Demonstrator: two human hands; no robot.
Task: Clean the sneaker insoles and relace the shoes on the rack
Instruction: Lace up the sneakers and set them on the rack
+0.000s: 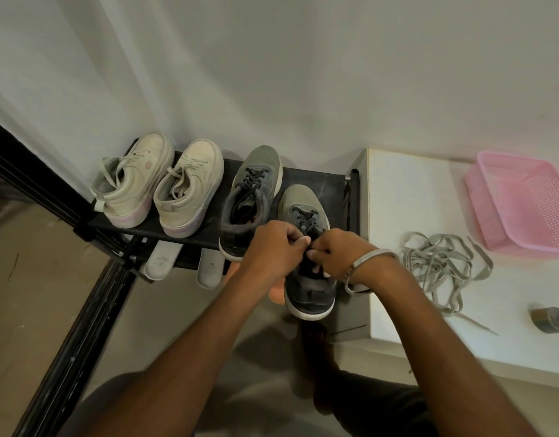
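Now both hands pinch the dark lace at the grey sneaker's (306,247) throat: left hand (276,247) and right hand (338,257) meet there. Its heel overhangs the rack (316,184), toe pointing away.

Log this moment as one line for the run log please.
step: relacing | left hand + right hand: pinching dark laces | on: grey sneaker at rack front edge | loose grey laces: white table

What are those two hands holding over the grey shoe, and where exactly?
Both the left hand and right hand pinch the dark lace near the top eyelets of the grey shoe.
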